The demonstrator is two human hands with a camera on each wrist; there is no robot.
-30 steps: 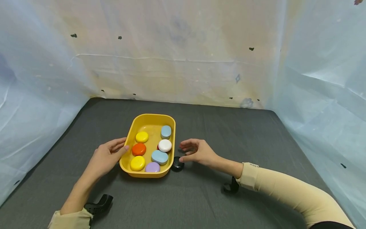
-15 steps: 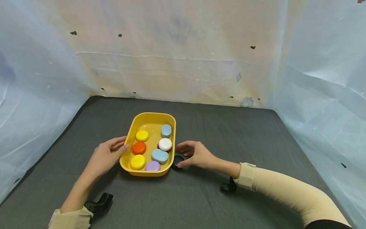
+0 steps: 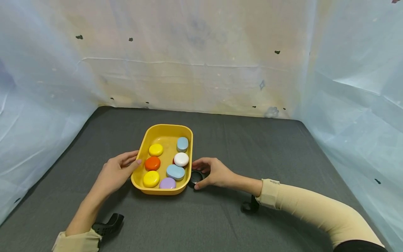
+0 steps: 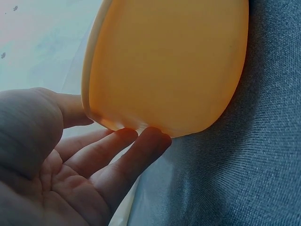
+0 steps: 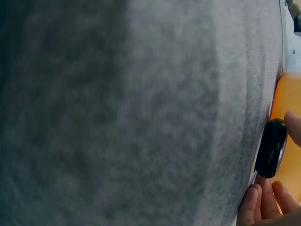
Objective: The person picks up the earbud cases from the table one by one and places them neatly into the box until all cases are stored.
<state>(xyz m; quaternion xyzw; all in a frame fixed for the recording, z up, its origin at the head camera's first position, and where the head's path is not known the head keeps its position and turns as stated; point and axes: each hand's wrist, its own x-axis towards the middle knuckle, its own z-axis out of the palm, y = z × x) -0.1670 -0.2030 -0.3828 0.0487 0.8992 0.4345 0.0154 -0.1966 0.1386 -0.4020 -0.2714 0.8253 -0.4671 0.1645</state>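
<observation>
A yellow tray [image 3: 168, 131] stands on the grey cloth with several smooth, rounded pieces inside. My left hand [image 3: 114, 173] holds its left side, thumb at the rim and fingers against the outer wall [image 4: 164, 70]. Just outside the tray's right wall lies a shiny black disc [image 3: 196, 177]. My right hand [image 3: 217, 173] pinches the disc, its thumb on the near edge and its fingers at the far edge. The right wrist view shows the black disc [image 5: 271, 148] on edge between thumb and fingertips.
Inside the tray are yellow pieces [image 3: 151, 179], an orange one [image 3: 152, 163], light blue ones [image 3: 175, 172], a purple one [image 3: 168, 182] and a white one [image 3: 181, 159] over a mostly hidden red one. Pale plastic sheeting [image 3: 204, 70] encloses the table's back and sides.
My right hand has moved slightly left and nearer, and its thumb and fingers now surround the black disc. The left hand and the tray have stayed put.
</observation>
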